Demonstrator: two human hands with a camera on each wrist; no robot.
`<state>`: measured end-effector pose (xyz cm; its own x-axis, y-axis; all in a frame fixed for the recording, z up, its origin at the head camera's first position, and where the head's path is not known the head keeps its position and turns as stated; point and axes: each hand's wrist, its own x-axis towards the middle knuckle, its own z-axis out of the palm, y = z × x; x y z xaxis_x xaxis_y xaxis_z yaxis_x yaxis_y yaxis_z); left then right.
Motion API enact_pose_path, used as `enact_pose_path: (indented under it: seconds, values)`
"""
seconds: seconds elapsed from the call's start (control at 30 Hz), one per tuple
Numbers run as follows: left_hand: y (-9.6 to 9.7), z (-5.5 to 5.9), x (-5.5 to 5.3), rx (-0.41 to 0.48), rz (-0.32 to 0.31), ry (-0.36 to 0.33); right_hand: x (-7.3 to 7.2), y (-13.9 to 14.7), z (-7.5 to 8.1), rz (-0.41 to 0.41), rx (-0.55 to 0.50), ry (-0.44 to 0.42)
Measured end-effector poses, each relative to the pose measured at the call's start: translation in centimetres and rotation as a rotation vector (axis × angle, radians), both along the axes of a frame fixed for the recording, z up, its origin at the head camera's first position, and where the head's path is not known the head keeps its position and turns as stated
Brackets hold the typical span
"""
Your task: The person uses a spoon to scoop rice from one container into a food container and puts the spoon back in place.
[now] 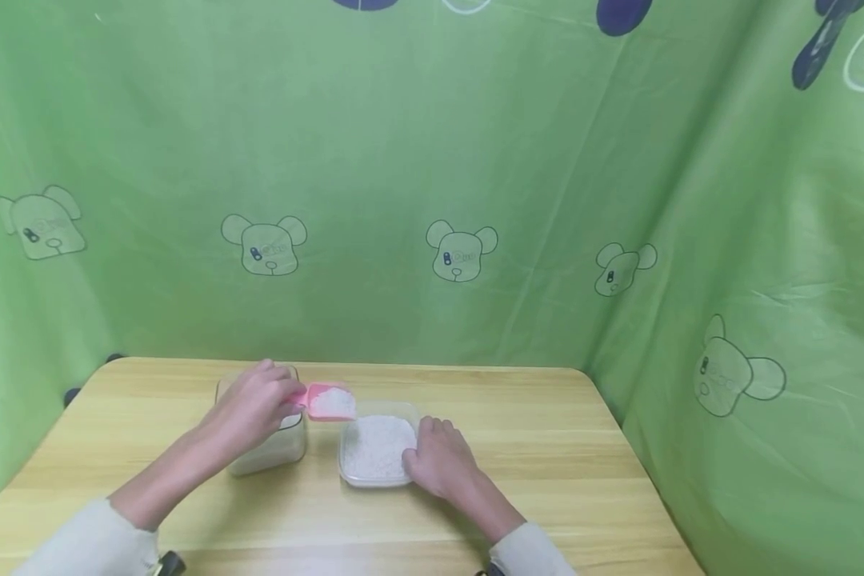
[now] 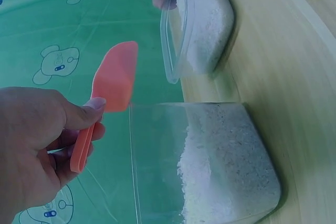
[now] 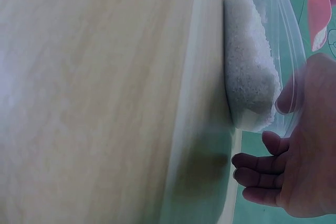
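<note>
My left hand [image 1: 259,400] grips the handle of a pink scoop [image 1: 317,400], also seen in the left wrist view as a pink scoop [image 2: 118,74]. White rice [image 1: 334,402] lies in the scoop's bowl, which is held level between two containers, its tip close to the near rim of the shallow one. That shallow clear container [image 1: 378,482] holds white rice. At its right side my right hand [image 1: 442,456] pinches the rim, thumb over the inside, while the other fingers are loosely bent. Beneath my left hand stands a taller clear container [image 2: 157,156], partly filled with rice.
Both containers stand on a light wooden table [image 1: 533,448], the taller one to the left. A green curtain [image 1: 374,304] printed with bear heads hangs behind the table and along its sides.
</note>
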<state>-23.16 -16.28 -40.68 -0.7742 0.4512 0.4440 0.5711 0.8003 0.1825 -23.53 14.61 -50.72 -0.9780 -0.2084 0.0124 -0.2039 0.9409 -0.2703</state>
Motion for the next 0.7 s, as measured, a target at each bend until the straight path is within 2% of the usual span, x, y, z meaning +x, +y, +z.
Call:
enact_pose_path:
  seconds: [0.3,0.7]
  values:
    - [0.25,-0.18,-0.09,-0.034,-0.029,0.052,0.08,-0.05,-0.05,0.000,-0.002,-0.004]
    - [0.70,0.32,0.26,-0.092,-0.032,0.042,-0.10,-0.02,-0.03,0.004,0.012,-0.011]
